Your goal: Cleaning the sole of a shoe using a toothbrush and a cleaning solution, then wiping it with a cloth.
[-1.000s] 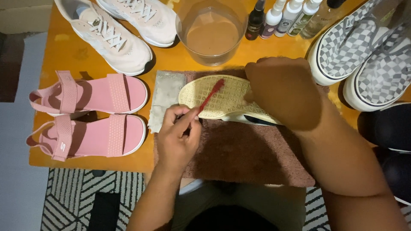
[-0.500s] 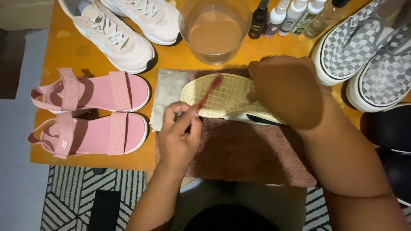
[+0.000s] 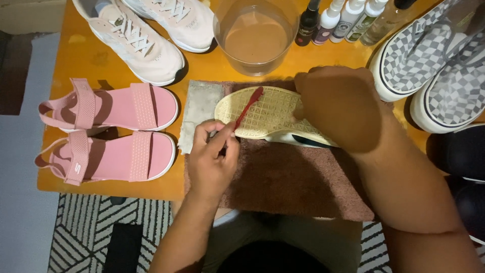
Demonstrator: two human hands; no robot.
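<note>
Head view looks straight down on an orange counter (image 3: 91,55). At its far edge stands a clear round tub (image 3: 256,35) holding murky brownish water, and just to its right a row of small bottles (image 3: 348,17), their contents too dark to tell. On a brown towel (image 3: 283,177) lies a shoe (image 3: 270,114) turned sole-up, its pale yellow waffle tread facing the camera. The left hand (image 3: 212,159) is closed around the handle of a red toothbrush (image 3: 247,108), whose head rests on the sole. The right hand (image 3: 341,106) is curled over the heel end of the shoe, pinning it to the towel. A grey cloth (image 3: 199,114) sits just left of the shoe, pink sandals (image 3: 111,131) further left, and checkered slip-ons (image 3: 434,65) to the right.
</note>
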